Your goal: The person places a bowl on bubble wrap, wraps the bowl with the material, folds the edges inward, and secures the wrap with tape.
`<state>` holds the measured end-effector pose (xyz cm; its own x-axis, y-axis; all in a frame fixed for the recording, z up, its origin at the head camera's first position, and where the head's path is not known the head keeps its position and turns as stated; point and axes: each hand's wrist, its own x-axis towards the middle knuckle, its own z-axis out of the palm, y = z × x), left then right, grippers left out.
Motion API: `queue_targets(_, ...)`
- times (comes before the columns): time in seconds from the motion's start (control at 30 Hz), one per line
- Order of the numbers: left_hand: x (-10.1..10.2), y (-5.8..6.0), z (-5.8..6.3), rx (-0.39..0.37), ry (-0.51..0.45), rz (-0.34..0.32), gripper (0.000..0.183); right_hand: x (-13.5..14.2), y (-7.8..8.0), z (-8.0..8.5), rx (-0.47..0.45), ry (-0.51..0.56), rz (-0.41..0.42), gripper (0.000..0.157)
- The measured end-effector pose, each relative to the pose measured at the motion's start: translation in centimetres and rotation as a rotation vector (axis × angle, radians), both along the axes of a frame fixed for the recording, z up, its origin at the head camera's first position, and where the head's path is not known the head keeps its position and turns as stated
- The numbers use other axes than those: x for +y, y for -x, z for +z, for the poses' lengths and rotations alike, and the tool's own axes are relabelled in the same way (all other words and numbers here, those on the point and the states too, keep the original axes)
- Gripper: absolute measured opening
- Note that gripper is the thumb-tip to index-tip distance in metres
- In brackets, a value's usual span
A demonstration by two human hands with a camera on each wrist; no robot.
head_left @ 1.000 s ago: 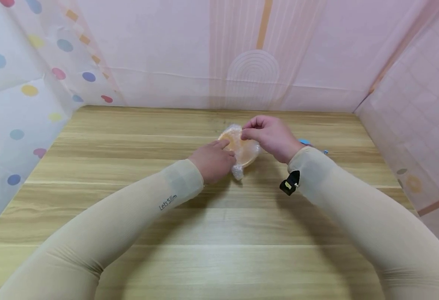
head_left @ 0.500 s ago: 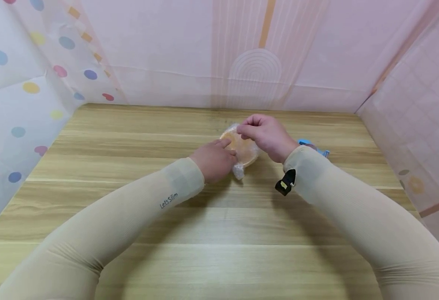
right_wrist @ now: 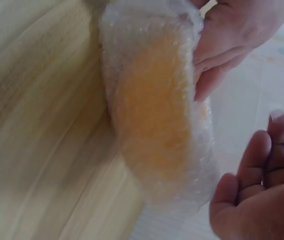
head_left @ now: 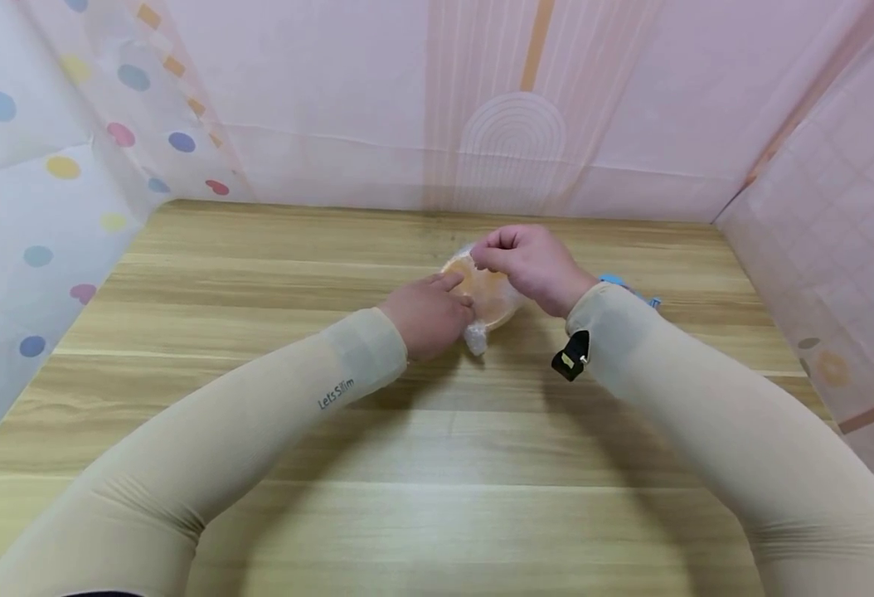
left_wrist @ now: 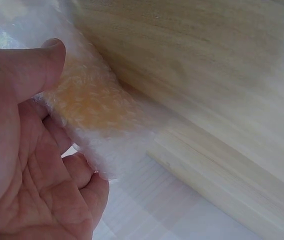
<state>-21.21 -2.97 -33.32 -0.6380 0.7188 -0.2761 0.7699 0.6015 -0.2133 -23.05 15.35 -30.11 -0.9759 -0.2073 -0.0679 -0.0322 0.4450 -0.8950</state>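
Observation:
A round orange, plate-like thing wrapped in bubble wrap (head_left: 493, 303) stands tilted near the back middle of the table. My left hand (head_left: 431, 317) grips it at its left side. In the left wrist view, the thumb lies on one face of the bubble wrap (left_wrist: 89, 100) and the fingers curl behind. At its upper edge, my right hand (head_left: 534, 261) brings thumb and forefinger together in a pinch on the wrap. Whether a thin clear strip lies between these tips is too small to tell. The right wrist view shows the other right fingers (right_wrist: 257, 155) bent, apart from the wrap.
A blue object (head_left: 634, 292) lies on the wooden table (head_left: 437, 464) behind the right wrist, partly hidden by the sleeve. Patterned sheets (head_left: 318, 108) enclose the table at the back and both sides.
The right hand has shifted slightly left along the upper edge, and the bubble wrap there looks flatter than a second ago. My left hand keeps its grip.

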Motion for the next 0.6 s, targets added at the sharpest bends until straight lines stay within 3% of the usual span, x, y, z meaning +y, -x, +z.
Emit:
queue_targets(0.33, 0.1, 0.1, 0.1, -0.009, -0.013, -0.013, 0.04, 0.3, 0.6, -0.5, -0.062, -0.206, 0.033, 0.017)
queue_targets(0.6, 0.1, -0.1, 0.3, -0.012, -0.008, -0.008, 0.04, -0.1, 0.7, -1.3, 0.004, -0.413, 0.088, 0.028)
